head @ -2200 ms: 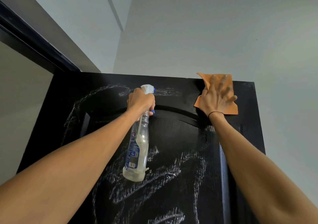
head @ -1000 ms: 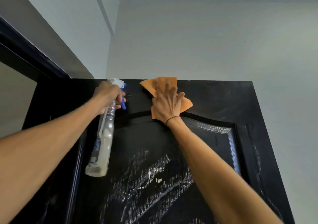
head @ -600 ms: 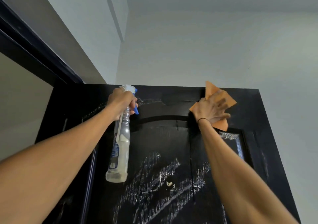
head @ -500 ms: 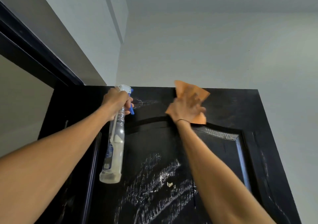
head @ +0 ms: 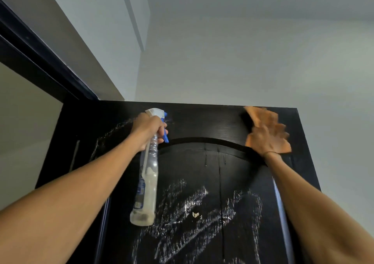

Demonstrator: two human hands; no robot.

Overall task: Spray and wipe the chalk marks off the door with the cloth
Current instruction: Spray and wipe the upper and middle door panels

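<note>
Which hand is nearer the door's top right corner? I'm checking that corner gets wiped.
Right. The right hand presses the cloth just below and left of that corner; the left hand holds the spray bottle far to the left.

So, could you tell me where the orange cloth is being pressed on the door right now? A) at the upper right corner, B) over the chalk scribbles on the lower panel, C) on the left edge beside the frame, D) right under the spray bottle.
A: the right hand presses the orange cloth against the door at its upper right corner.
</note>
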